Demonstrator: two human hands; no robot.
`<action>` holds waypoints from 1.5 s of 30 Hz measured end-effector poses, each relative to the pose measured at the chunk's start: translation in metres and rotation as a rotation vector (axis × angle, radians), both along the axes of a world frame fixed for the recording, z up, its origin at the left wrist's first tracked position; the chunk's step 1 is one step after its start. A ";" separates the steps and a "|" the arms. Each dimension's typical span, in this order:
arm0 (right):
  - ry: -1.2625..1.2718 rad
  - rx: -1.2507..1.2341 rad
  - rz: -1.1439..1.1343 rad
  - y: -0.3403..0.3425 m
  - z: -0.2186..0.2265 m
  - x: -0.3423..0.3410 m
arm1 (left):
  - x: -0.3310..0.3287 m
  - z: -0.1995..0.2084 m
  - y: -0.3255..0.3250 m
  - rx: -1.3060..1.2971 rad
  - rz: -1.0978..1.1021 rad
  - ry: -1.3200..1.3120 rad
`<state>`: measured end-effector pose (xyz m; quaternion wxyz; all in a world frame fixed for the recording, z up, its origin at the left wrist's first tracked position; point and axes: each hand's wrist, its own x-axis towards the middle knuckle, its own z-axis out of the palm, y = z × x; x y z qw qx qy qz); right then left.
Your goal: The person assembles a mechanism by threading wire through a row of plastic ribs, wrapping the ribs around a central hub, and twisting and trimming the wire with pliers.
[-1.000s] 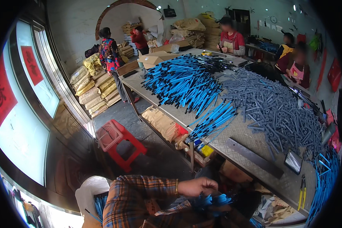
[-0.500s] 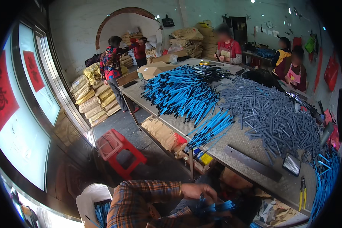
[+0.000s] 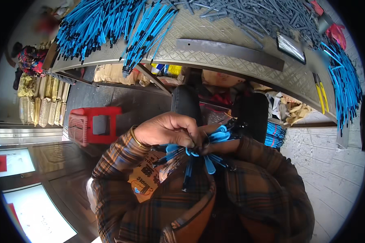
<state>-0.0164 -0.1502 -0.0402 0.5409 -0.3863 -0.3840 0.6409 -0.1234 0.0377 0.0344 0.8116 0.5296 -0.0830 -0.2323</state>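
Observation:
In front of my chest, my two hands meet over a bunch of thin blue sticks with black ends (image 3: 209,165). My left hand (image 3: 163,128), with a gold-coloured bracelet at the wrist, pinches with thumb and forefinger at the middle of the bunch. Closed around its other side is my right hand (image 3: 224,146), its fingers partly hidden by blue loops and dark ends. Whether a small tie sits between the fingertips I cannot make out. Both plaid-sleeved forearms are bent inward.
Beyond my knees stands a metal-topped table (image 3: 231,60) with a pile of blue sticks (image 3: 101,24), grey plastic pieces (image 3: 251,16), a flat metal bar (image 3: 231,52) and yellow-handled pliers (image 3: 321,95). A red stool (image 3: 113,121) is at the left, stacked sacks (image 3: 42,99) behind it.
My view has tipped down and turned right toward my lap. The bunch, before at the lower edge beside my left hand, now shows between both hands, and my right hand has come into sight.

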 end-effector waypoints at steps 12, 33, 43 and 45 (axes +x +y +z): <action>-0.070 0.093 -0.079 0.000 -0.009 -0.004 | 0.009 0.006 0.002 0.052 -0.008 0.031; 0.361 0.260 0.033 -0.006 -0.040 0.039 | 0.317 0.005 0.063 1.975 0.568 -0.463; 0.378 0.392 0.068 -0.015 -0.082 0.052 | 0.330 -0.009 0.033 1.973 0.586 -0.562; 0.413 0.371 0.088 -0.017 -0.083 0.050 | 0.316 0.004 0.030 1.883 0.699 -0.633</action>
